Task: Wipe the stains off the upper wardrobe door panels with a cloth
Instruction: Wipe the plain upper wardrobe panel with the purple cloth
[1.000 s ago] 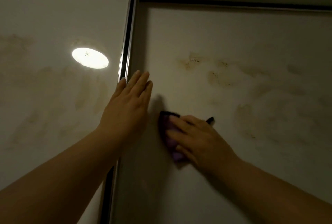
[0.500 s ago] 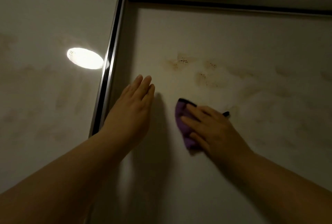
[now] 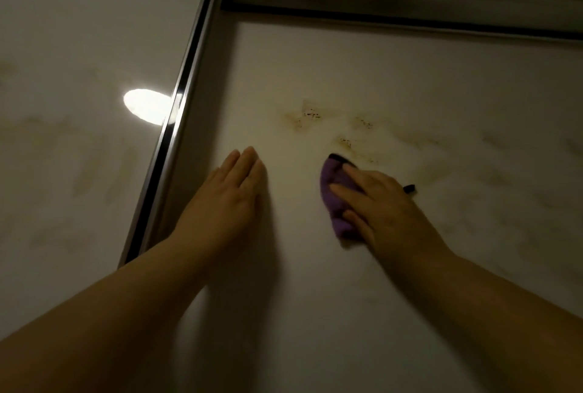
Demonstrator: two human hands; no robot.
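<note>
Dim light, view angled up at two pale wardrobe door panels.

Right door panel [image 3: 410, 83]: brown stains [image 3: 304, 116] in a loose band across the upper middle, with dark specks; fainter smears trailing off to the right.

Right hand [image 3: 377, 203] pressed flat on a purple cloth [image 3: 336, 200], fingers spread over it, pinning it against the panel just below and left of the speckled marks. Cloth bunched, dark-edged (a black tab pokes out on the far right side of the hand).

Left hand [image 3: 233, 190] open, fingers together, palm flat on the same panel, left of the cloth and apart from it.

Metal frame strip [image 3: 176, 127] running diagonally just left of the left hand, dividing the panels.

Left door panel [image 3: 69, 45]: glossy, faint brownish smears, bright oval light reflection [image 3: 146, 105] beside the strip.
</note>
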